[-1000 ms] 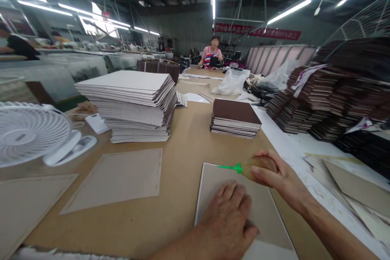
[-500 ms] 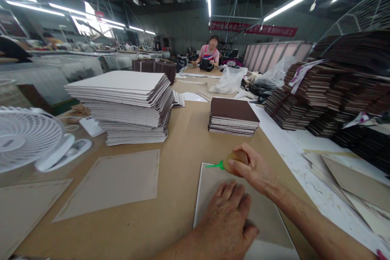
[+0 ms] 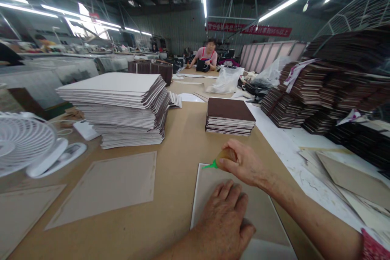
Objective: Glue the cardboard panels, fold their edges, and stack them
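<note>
1. Spanning the foreground: table (image 3: 183,134), brown-topped, bearing the stacks, sheets and fan; a white surface (image 3: 301,174) runs along its right side.
2. Dark stacks (image 3: 332,93), many flat pieces, piled on the white surface at far right.
3. White stack (image 3: 124,113), tall and uneven, its top piece white; left of centre.
4. Board (image 3: 262,211), beige with a white margin at its left edge; flat on the table, under the left hand.
5. Sheet (image 3: 109,187), beige, streaked along its edges; flat, left of the board. A second sheet (image 3: 27,207), likewise streaked, lies farther left, cut off by the picture's edge.
6. Brown stack (image 3: 230,118), low, brown on top, pale at the edges; beyond the board.
7. Fan (image 3: 26,142), white; at far left.
8. Left hand (image 3: 222,215), palm down on the board, fingers extended, gripping nothing.
9. Bag (image 3: 227,81), clear plastic, crumpled, beyond the brown stack; any contents cannot be made out.
10. Right hand (image 3: 243,162), closed firmly around the bottle.
11. Bottle (image 3: 227,156), amber, tilted over the board's far-left corner; partly covered by fingers, fill level not discernible.
12. Nozzle (image 3: 209,165), green, fitted to the bottle, pointing left; tip at that corner, contact uncertain.
</note>
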Demonstrator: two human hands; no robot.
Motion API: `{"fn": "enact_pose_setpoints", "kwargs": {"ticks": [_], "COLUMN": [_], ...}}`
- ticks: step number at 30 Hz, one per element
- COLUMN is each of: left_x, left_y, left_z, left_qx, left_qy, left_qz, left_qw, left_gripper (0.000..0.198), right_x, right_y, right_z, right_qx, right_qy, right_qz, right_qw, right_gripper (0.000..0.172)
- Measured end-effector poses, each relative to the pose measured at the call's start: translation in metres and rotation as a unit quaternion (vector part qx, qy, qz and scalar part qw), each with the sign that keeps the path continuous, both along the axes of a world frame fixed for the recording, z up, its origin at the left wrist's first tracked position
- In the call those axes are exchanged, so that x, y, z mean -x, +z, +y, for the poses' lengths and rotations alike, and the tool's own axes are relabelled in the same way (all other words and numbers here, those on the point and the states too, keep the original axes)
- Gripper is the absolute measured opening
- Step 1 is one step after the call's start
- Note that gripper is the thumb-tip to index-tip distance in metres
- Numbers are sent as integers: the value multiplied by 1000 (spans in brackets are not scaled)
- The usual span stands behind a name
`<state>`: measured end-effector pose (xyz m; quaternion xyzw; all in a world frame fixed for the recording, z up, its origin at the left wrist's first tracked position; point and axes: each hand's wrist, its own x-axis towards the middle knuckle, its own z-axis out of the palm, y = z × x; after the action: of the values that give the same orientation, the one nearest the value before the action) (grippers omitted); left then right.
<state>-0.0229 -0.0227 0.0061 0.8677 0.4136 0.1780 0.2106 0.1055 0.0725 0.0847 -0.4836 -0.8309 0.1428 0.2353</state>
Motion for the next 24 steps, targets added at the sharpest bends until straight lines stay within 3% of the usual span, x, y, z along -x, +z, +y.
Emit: {"fn": "enact_pose_setpoints", "kwargs": {"ticks": [8,24], "left_x": [-1,-1], "left_y": [2,0], "left_z": [2,3], "left_qx": [6,21], "left_qy": [-12,-13], "left_qz": [21,17], "left_qw": [1000,1000], "left_gripper": [57,58], "right_x": [14,15], "right_y": [17,27], "right_z": [6,11], "right_qx": [-22,-41], "right_qy": [29,36], "right_qz": [-53,-116], "right_qw": [998,992], "right_gripper": [17,11]}}
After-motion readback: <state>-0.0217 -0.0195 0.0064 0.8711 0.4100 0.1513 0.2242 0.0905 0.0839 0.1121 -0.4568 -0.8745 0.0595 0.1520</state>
